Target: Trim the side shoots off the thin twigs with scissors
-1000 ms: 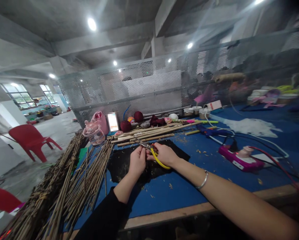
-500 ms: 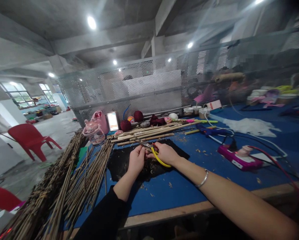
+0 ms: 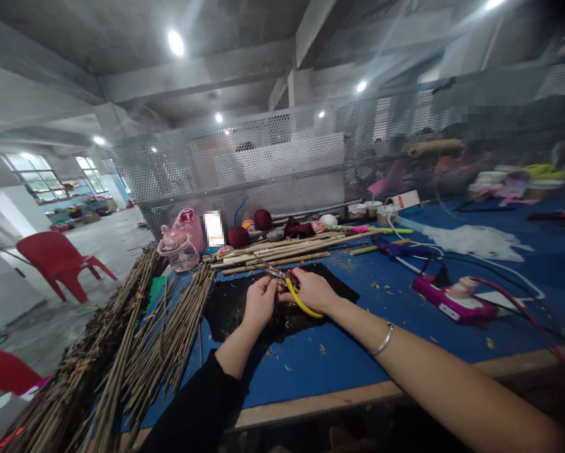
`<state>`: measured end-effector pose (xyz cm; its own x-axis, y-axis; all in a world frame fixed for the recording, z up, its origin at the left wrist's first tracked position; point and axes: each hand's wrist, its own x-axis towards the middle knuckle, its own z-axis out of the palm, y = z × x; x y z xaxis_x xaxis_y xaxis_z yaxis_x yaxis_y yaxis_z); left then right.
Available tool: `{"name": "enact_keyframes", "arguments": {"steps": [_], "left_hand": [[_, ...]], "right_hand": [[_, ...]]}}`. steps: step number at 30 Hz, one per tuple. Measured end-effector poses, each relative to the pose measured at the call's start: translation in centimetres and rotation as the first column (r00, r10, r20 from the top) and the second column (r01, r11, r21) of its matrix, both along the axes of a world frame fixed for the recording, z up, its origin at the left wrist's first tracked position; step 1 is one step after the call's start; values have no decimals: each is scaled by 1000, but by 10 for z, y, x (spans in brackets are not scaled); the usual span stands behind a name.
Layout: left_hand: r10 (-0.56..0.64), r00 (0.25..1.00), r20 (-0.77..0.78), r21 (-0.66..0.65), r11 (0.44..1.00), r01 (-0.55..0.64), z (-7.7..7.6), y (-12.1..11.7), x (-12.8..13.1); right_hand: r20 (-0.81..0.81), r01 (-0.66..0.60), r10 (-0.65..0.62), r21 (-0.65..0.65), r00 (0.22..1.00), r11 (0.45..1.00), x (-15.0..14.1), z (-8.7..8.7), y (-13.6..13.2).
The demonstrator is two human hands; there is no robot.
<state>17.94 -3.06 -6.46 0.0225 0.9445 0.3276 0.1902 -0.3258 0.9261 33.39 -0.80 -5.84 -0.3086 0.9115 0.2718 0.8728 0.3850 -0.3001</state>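
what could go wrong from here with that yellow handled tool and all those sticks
The left hand has its fingertips close to the metal end of the yellow-handled tool in the right hand, so a slip might nick them. The left sleeve could also catch the loose sticks beside it.

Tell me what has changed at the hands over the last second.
Nothing visibly moved there, and no grip was visibly taken or released. The right hand still holds the yellow-handled tool; the left hand stays close beside its metal end, any small thing in it unclear. The black cloth lies beneath as before.
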Motion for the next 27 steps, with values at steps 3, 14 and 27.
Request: {"name": "enact_keyframes", "arguments": {"steps": [3,14,27], "left_hand": [[-19,997,79,-46,999,22,3,-1,1],[46,961,274,-104,994,-18,-5,8,-1],[9,903,429,-148,987,60,0,5,1]], "right_hand": [[-27,-21,20,-10,999,1000,1,-2,2],[38,-15,14,21,999,1000,0,1,-3],[-35,-48,48,0,998,999,0,-2,-2]]}}
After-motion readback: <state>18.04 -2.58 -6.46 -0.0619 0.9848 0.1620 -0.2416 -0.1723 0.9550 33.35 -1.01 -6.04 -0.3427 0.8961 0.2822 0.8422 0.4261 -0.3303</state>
